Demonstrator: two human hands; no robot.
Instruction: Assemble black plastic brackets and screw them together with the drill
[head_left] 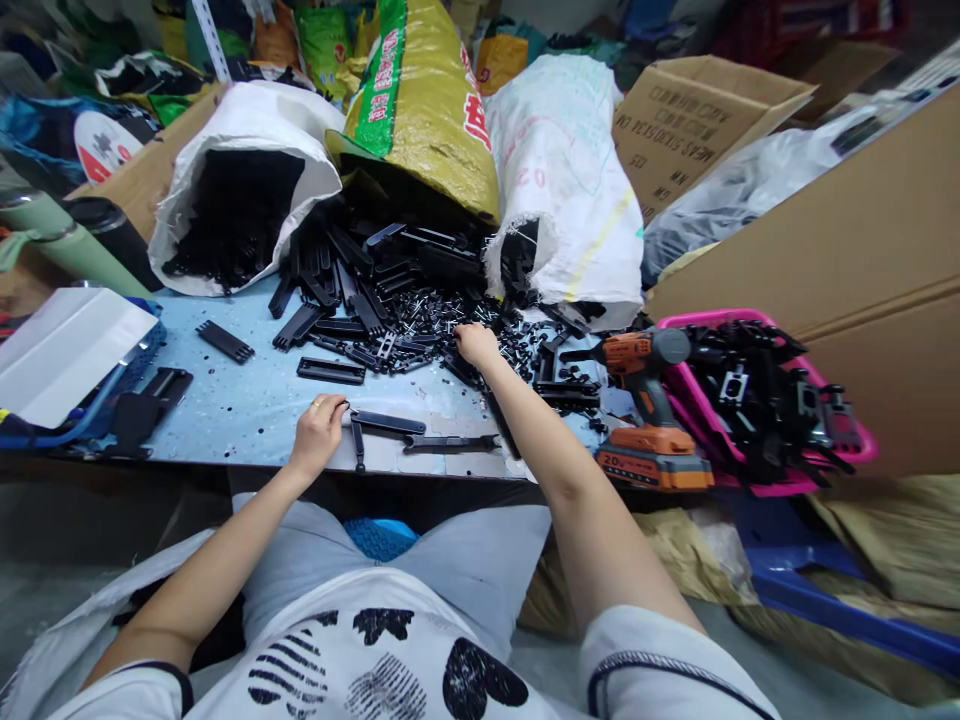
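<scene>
My left hand [321, 428] is at the table's front edge, thumb and fingers pinched together. A small dark bit shows at its fingertips, too small to name. Just right of them lies a black plastic arm [386, 422], with a short black bar [359, 445] pointing down from its left end. A longer black strip [452, 443] lies to the right of these. My right hand [477, 345] reaches forward to the edge of a heap of small screws [431, 315]. Its fingers are drawn together, and what they pinch, if anything, is hidden.
An orange cordless drill [651, 415] stands at the right, beside a pink basket [866, 447] of black parts. Sacks spilling black parts, including a white one [319, 125], line the back. A blue basket [146, 350] is at left, near a green bottle [71, 245].
</scene>
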